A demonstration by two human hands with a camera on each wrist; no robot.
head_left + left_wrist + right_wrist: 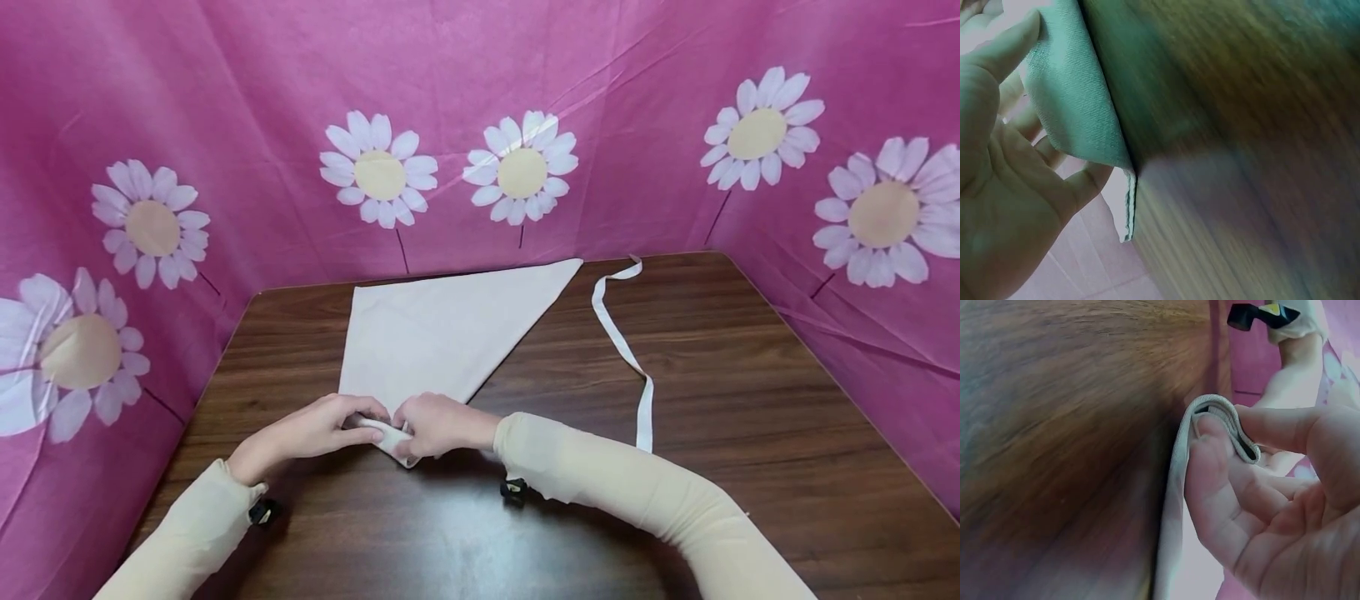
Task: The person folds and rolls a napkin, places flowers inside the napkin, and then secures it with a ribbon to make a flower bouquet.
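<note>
A white cloth lies folded in layers on the table, with one point reaching to the far right. Its near end is turned over into a narrow folded strip between the two hands. My left hand pinches this strip, thumb on top and fingers behind it. In the left wrist view the thumb presses the fabric and a hemmed corner hangs past the fingers. My right hand grips the same strip from the other side. The right wrist view shows the folded edge curling round a fingertip, in several layers.
A long white ribbon lies loosely curved on the brown wooden table, right of the cloth. Pink curtains with daisy prints stand behind the table and along both sides. Black wrist-worn devices sit at both cuffs.
</note>
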